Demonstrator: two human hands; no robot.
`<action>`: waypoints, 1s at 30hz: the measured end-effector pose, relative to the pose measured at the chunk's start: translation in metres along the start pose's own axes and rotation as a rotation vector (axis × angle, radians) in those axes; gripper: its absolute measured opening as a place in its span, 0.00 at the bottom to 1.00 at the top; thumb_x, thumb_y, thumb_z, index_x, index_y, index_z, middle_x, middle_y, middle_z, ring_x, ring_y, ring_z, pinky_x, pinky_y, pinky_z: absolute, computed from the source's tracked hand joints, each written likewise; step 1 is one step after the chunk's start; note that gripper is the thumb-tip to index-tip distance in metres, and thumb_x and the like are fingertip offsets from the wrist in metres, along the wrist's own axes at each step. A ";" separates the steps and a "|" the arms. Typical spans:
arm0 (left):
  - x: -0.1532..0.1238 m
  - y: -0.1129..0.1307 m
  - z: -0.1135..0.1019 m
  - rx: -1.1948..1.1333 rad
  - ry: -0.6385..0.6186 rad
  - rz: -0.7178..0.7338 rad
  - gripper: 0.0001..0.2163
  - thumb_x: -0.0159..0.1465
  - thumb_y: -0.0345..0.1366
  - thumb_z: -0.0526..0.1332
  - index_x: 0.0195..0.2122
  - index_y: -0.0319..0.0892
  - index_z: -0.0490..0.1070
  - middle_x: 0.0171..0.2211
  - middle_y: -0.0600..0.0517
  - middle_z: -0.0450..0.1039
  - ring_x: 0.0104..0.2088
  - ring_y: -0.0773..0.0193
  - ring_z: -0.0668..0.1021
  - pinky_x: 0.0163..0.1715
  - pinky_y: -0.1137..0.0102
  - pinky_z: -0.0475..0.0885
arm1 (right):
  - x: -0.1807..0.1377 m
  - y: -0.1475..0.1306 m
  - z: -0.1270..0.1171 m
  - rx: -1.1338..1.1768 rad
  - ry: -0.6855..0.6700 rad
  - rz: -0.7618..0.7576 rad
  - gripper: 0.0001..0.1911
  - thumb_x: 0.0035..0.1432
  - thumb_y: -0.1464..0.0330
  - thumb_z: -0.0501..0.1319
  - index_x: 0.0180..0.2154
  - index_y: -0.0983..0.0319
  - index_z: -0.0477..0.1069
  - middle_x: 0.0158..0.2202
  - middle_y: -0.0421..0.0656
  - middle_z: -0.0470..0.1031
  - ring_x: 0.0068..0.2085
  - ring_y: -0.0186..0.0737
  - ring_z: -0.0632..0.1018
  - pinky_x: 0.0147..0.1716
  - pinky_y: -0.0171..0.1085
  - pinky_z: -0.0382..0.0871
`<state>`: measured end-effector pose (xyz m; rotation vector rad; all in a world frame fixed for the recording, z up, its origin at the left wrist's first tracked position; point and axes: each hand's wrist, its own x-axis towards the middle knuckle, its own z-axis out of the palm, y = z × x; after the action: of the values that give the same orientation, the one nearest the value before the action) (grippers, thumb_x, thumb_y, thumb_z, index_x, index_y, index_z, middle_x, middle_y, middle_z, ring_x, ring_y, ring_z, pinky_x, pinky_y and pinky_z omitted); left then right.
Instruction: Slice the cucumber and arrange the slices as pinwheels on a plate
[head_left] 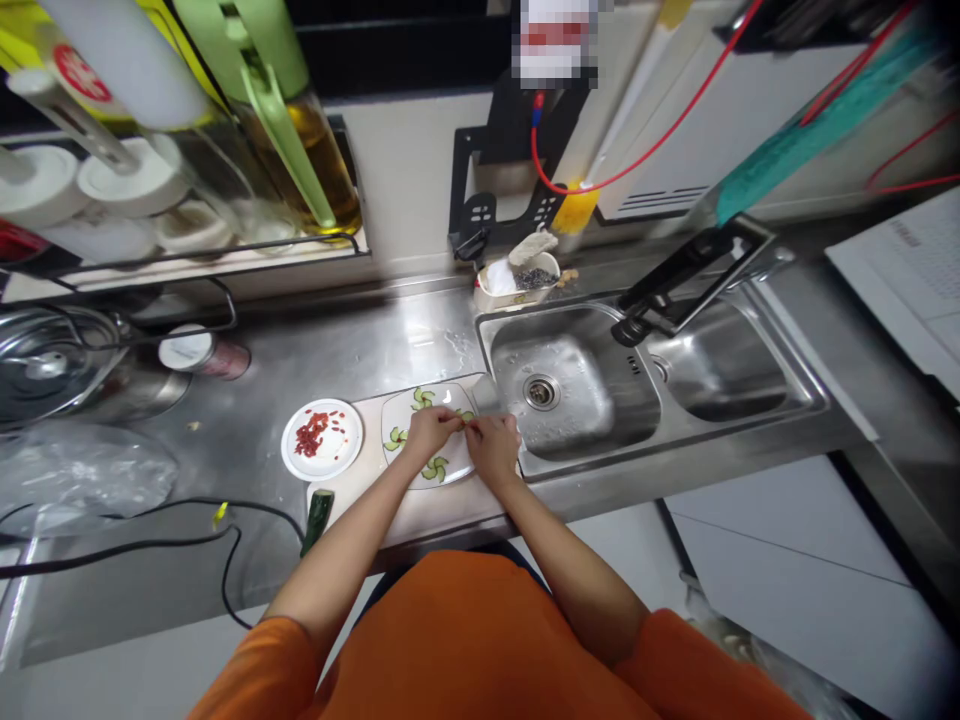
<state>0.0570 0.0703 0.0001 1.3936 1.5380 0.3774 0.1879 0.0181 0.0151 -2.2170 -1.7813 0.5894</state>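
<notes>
The left grip (429, 432) and right grip (495, 447) meet with fingertips drawn close together over a small cluster of green slices (395, 438) at the right of the plate; whether either one pinches a slice or only nudges it, I cannot tell. The slices lie on the squarish white plate (398, 403) in little pinwheels, others showing at its top, left and bottom. They look like cucumber: each should be nearly weightless, wet and slippery, crisp but easily bent or torn, so a light fingertip pinch on the rind edge would suit better than pressing the pale flesh. The plate looks smooth and rigid, probably breakable, best held by opposite rims. It rests on a pale board (405, 520) on the steel bench (360, 345). At the board's left end lies a dark green cucumber piece (319, 515), likely firm and graspable around its middle. Just beyond, a round dish (289, 445) carries red bits (311, 432), seemingly light and small, suited to single pinches.
</notes>
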 end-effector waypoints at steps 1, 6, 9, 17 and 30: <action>0.001 0.000 0.000 0.008 0.004 0.004 0.06 0.54 0.36 0.62 0.30 0.43 0.78 0.29 0.54 0.78 0.34 0.65 0.77 0.37 0.72 0.68 | 0.001 0.000 0.001 -0.001 0.001 0.002 0.09 0.60 0.64 0.57 0.36 0.57 0.75 0.37 0.43 0.75 0.46 0.46 0.64 0.35 0.39 0.52; 0.005 0.000 0.001 0.038 0.013 0.022 0.06 0.54 0.35 0.62 0.30 0.43 0.78 0.29 0.53 0.78 0.33 0.64 0.77 0.37 0.71 0.69 | 0.003 -0.002 0.001 -0.014 -0.017 0.006 0.10 0.60 0.64 0.56 0.36 0.57 0.75 0.38 0.45 0.75 0.47 0.47 0.63 0.36 0.40 0.53; 0.006 0.001 0.002 0.070 0.009 0.033 0.06 0.54 0.36 0.62 0.30 0.43 0.78 0.29 0.53 0.78 0.33 0.64 0.77 0.36 0.71 0.69 | 0.004 -0.002 0.001 -0.022 -0.020 0.013 0.10 0.60 0.64 0.56 0.36 0.57 0.75 0.38 0.45 0.74 0.47 0.47 0.63 0.36 0.40 0.53; 0.006 0.004 0.003 0.120 0.012 0.054 0.05 0.55 0.35 0.61 0.28 0.43 0.77 0.27 0.54 0.77 0.31 0.65 0.76 0.33 0.71 0.68 | 0.004 0.001 0.001 -0.009 -0.024 -0.006 0.10 0.60 0.64 0.56 0.38 0.57 0.74 0.38 0.45 0.74 0.46 0.46 0.63 0.36 0.40 0.53; 0.005 0.005 0.003 0.118 0.040 0.068 0.05 0.55 0.34 0.61 0.27 0.42 0.76 0.27 0.53 0.77 0.30 0.65 0.76 0.32 0.72 0.67 | 0.006 0.000 0.003 -0.034 -0.043 -0.016 0.09 0.60 0.64 0.56 0.37 0.57 0.74 0.39 0.44 0.74 0.47 0.46 0.63 0.36 0.39 0.52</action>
<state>0.0626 0.0748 0.0006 1.5413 1.5696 0.3631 0.1879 0.0235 0.0113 -2.2268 -1.8414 0.6128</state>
